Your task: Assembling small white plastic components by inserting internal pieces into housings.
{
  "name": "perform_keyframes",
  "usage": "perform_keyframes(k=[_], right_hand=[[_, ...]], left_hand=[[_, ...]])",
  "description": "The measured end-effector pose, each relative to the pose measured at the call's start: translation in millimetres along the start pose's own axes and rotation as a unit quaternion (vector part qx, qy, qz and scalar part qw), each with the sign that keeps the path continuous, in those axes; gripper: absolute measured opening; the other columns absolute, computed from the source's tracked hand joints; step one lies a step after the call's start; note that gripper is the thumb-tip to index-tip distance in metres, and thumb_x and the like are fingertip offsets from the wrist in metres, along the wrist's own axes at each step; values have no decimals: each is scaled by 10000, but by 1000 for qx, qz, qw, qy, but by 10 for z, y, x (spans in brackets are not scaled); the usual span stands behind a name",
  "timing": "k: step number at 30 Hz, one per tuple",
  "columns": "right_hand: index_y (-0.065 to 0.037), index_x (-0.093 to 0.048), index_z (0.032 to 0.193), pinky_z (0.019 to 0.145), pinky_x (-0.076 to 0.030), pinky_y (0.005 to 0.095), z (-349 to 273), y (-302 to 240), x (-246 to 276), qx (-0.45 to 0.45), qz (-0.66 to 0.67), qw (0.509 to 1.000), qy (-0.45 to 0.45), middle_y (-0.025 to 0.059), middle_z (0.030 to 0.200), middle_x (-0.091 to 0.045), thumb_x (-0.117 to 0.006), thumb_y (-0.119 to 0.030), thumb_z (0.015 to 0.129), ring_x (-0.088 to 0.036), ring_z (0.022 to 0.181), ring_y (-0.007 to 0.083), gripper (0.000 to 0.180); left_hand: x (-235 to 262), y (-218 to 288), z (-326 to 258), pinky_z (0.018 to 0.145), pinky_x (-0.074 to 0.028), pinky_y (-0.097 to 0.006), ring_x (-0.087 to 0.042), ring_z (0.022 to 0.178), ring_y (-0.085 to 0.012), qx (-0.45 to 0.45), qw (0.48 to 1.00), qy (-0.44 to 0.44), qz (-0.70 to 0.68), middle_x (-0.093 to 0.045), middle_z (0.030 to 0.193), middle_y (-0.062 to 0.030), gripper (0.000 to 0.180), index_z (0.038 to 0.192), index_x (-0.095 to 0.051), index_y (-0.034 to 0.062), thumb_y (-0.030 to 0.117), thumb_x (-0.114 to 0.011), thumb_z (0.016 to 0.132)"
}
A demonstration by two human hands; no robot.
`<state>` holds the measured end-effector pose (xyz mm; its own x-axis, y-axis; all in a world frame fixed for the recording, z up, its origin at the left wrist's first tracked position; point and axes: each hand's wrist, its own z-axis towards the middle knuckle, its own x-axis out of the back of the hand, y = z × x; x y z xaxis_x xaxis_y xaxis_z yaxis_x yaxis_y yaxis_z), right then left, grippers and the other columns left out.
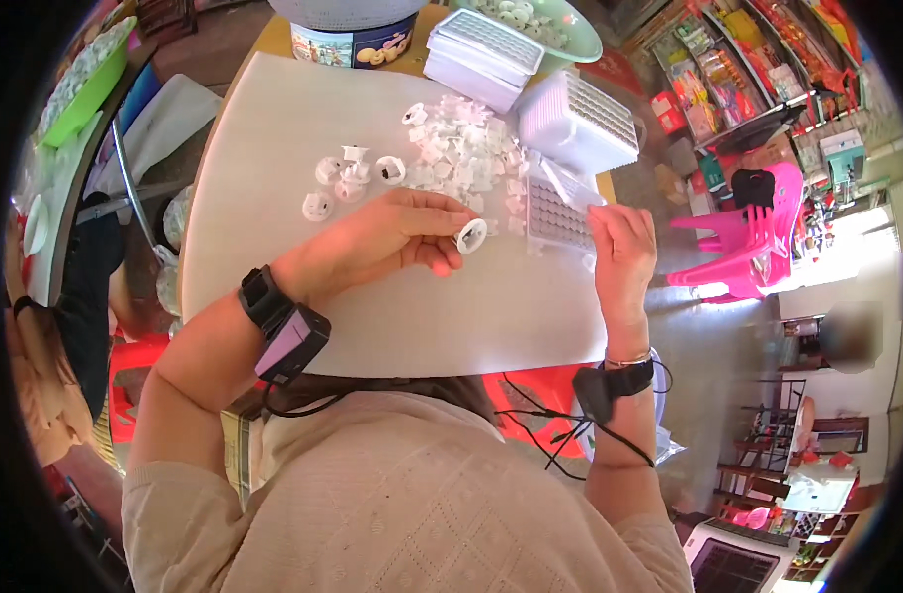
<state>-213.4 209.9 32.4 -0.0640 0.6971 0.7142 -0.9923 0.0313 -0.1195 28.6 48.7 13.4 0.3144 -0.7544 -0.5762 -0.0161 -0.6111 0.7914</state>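
Observation:
My left hand (397, 237) pinches a small white plastic ring part (471, 235) between thumb and fingers, just above the white table sheet (274, 128). My right hand (621, 252) grips the near edge of a white grid tray (558, 212) with many small cells, held tilted at the table's right side. A heap of several small white plastic pieces (461, 153) lies beyond both hands. A few round white parts (348, 173) sit to the left of the heap, above my left hand.
Stacked white grid trays (580, 119) and a flat white box (481, 49) stand at the back right. A pale green bowl (560, 30) of white parts and a round tin (358, 44) are behind. Pink plastic chairs (753, 232) stand to the right. Another person (46, 346) sits at left.

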Motion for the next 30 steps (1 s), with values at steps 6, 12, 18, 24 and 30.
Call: perform_keyframes(k=[6, 12, 18, 24, 30], right_hand=[[-17, -657, 893, 686, -454, 377, 149, -218, 243, 50, -57, 997, 22, 87, 845, -614, -672, 9, 773, -550, 774, 282, 124], [6, -635, 878, 687, -448, 301, 628, -652, 579, -80, 84, 992, -43, 96, 847, -614, -642, 34, 794, -556, 758, 212, 89], [-14, -637, 877, 723, -462, 345, 1441, -625, -76, 137, -22, 990, 41, 100, 867, -606, -654, 6, 784, -564, 796, 258, 96], [-43, -636, 844, 752, -465, 390, 1875, -444, -1004, 181, -134, 974, -27, 100, 855, -589, -615, -67, 798, -555, 850, 296, 57], [-49, -655, 902, 796, -452, 398, 1901, -371, -1408, 106, -59, 991, -62, 101, 885, -602, -597, -105, 833, -556, 873, 309, 107]], left_hand=[[59, -34, 22, 655, -517, -237, -621, 729, -122, 12, 1000, 6, -12, -638, 860, -68, 245, 1084, -595, -32, 166, -556, 945], [140, -93, 92, 692, -513, -248, -627, 724, -133, 14, 1000, 9, -12, -641, 817, -66, 235, 1037, -610, -1, 208, -569, 938], [87, -53, -14, 727, -499, -264, -636, 759, -140, 13, 999, 8, 49, -651, 850, -72, 330, 1108, -592, -24, 256, -564, 935], [60, -40, -56, 730, -495, -255, -636, 770, -131, 5, 999, -6, 52, -646, 859, -65, 358, 1111, -586, -30, 269, -581, 915], [32, -47, -50, 724, -502, -247, -637, 744, -132, 9, 999, -4, 36, -638, 833, -63, 307, 1061, -593, -33, 233, -593, 909]])
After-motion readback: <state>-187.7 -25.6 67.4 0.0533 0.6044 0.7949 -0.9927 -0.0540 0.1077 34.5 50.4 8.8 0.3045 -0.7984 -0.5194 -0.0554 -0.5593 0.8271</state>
